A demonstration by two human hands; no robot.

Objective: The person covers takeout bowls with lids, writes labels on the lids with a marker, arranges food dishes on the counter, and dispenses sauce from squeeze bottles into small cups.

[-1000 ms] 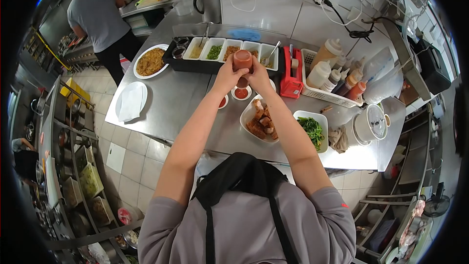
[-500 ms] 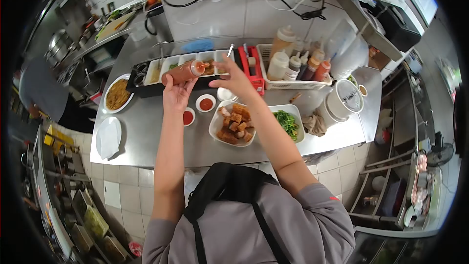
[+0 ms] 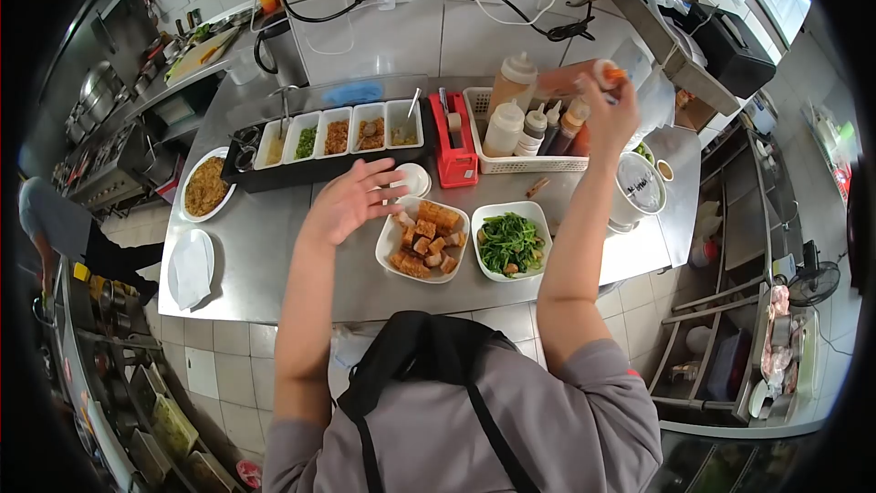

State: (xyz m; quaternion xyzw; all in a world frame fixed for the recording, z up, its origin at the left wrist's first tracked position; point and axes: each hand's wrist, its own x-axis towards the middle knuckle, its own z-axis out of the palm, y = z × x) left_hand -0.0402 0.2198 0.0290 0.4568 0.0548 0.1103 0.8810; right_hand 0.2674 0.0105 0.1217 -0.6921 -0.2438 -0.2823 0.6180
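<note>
My right hand (image 3: 610, 114) grips a squeeze bottle (image 3: 568, 80) of reddish sauce near its cap. The bottle is tilted almost flat above the white basket (image 3: 534, 164) of sauce bottles, and motion blurs it. Over the counter, my left hand (image 3: 351, 201) is open with fingers spread and holds nothing. Closest to it are a square white bowl (image 3: 383, 260) of browned, crisp-looking meat chunks (image 3: 425, 237) and some small white dishes (image 3: 413, 181). The red sauce dishes are hidden behind the left hand. To the right of the meat sits a white bowl (image 3: 546, 260) of cooked greens (image 3: 511, 244).
A black rack (image 3: 274, 173) of white topping tubs stands behind, beside a red tape dispenser (image 3: 456, 164). On the left lie an oval plate of brown food (image 3: 206, 186) and white plates (image 3: 192, 269). White tubs (image 3: 636, 187) stand right. Another person (image 3: 68, 219) is far left.
The sauce bottle has passed from my left hand to my right, which has carried it rightward over the basket. My left hand has opened and come lower. The view has shifted slightly.
</note>
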